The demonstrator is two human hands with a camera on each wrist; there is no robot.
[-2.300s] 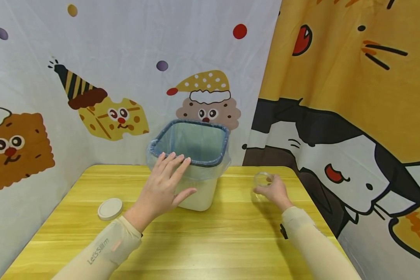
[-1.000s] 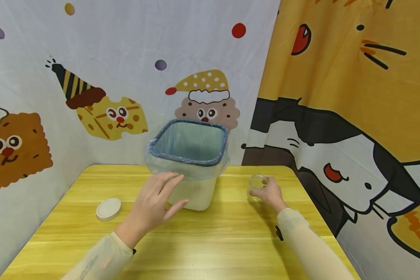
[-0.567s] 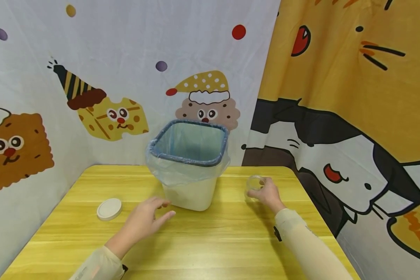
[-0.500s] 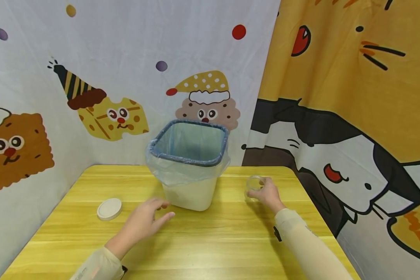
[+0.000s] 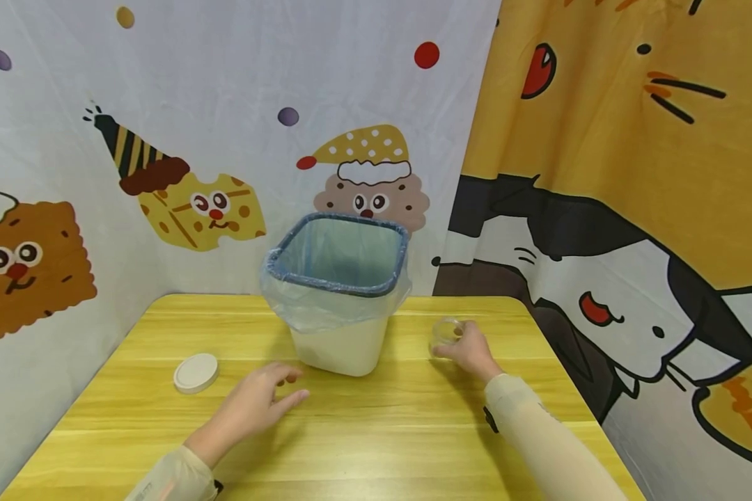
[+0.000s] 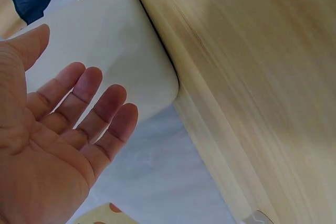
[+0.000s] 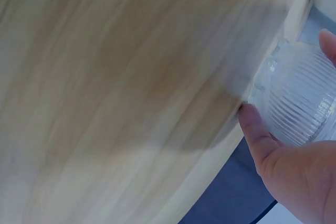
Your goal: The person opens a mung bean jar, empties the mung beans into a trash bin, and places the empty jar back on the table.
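A clear ribbed jar (image 7: 296, 95) is in my right hand (image 5: 471, 351), thumb and fingers around its side. In the head view the jar (image 5: 443, 337) is right of the bin, close to the tabletop; whether it touches the wood I cannot tell. My left hand (image 5: 257, 398) holds nothing, its fingers loosely bent in front of the bin's lower left corner. The left wrist view shows that palm (image 6: 47, 166) with the fingers spread beside the bin's pale wall (image 6: 126, 51). A cream trash bin (image 5: 345, 344) stands upright, a translucent bluish liner (image 5: 313, 306) folded over its rim.
A round off-white lid (image 5: 196, 373) lies on the wooden table (image 5: 376, 445), left of the bin. Behind the table hangs a white cartoon-print cloth (image 5: 225, 83), with a yellow patterned cloth (image 5: 601, 139) on the right.
My left hand has dropped from the bin's rim down towards the table, leaving the liner hanging lower in front. My right hand has shifted slightly left with the jar.
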